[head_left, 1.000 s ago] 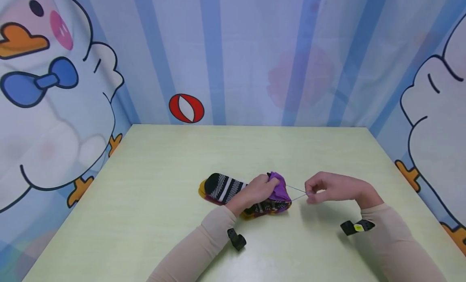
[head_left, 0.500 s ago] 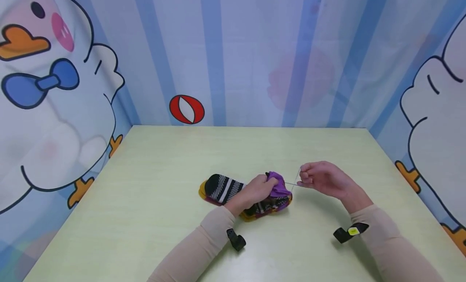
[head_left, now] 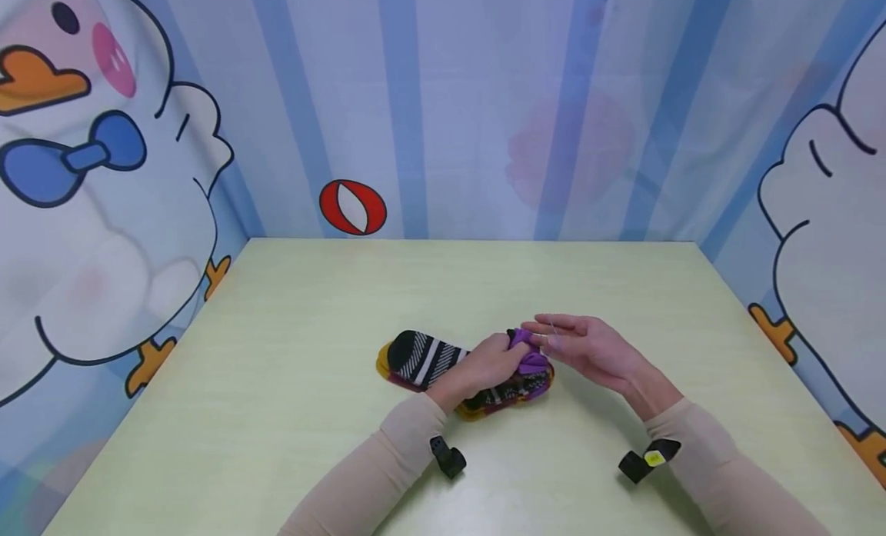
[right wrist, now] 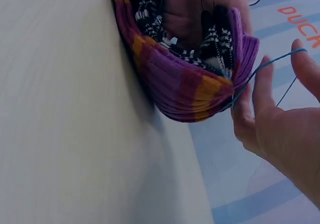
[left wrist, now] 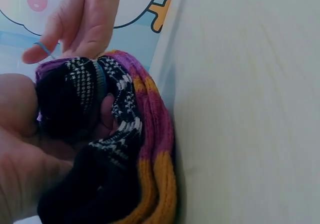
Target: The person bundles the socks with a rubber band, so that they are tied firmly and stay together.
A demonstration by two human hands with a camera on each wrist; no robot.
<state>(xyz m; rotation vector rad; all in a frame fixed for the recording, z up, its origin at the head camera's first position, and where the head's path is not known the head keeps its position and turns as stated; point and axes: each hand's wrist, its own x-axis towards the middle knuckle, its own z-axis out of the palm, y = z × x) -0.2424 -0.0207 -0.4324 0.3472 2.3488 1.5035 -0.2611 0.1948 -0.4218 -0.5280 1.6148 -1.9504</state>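
Observation:
My left hand (head_left: 490,361) grips a bundle of folded knit socks (head_left: 424,359) lying on the table. One sock is black and white; others show purple, maroon and mustard stripes. At the right end, the purple cuffs (right wrist: 245,53) are bunched up near my left fingers. My right hand (head_left: 597,353) is right at that end, its fingers extended and apart. A thin blue elastic band (right wrist: 275,60) stretches from the bunched socks to the right thumb, and a strand runs behind the fingers. In the left wrist view, the socks (left wrist: 155,129) curve round my left hand.
The socks lie on a pale wooden table (head_left: 311,305). Behind it hangs a blue striped curtain (head_left: 471,121) with a printed red ball (head_left: 353,207). Cartoon ducks are printed on both side walls. A black wrist camera (head_left: 448,457) sits on my left wrist.
My right hand has moved left from beside the socks to their cuffs, and its pinching fingers have straightened and spread. The stretched band has shortened. My left hand and the socks have stayed in place.

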